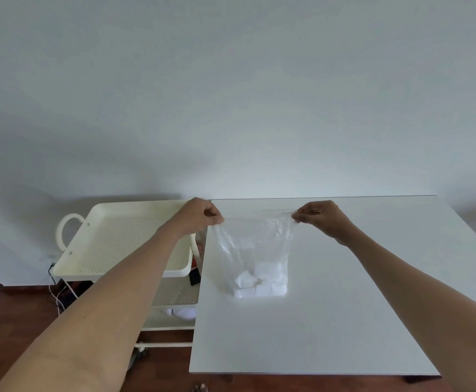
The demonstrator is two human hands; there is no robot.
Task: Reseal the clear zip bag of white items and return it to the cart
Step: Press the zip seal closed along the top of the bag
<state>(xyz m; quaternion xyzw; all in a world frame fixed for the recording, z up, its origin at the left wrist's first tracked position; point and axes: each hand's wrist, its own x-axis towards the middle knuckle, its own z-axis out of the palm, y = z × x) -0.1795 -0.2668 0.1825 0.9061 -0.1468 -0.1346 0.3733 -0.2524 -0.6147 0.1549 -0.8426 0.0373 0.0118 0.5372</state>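
1. Where the view begins on the left, the cream cart stands just beside the white table; its perforated top tray carries nothing visible, and the lower shelves are largely hidden behind the left forearm and the table edge.
2. The left hand pinches the left top corner of the clear zip bag between thumb and fingers, near the table's left edge.
3. The clear zip bag hangs upright between both hands, its base resting on the table, with the white items settled at the bottom.
4. The right hand pinches the right top corner, so the top strip is drawn taut between the two grips.
5. Task status, as a judgement: the sealing step is in hand or just finished; the return to the cart is not yet done.
6. Limits of view: the transparent film against the white table makes the zip line hard to trace, so it cannot be told whether the seal is closed along its full length. The white items cannot be identified or counted.
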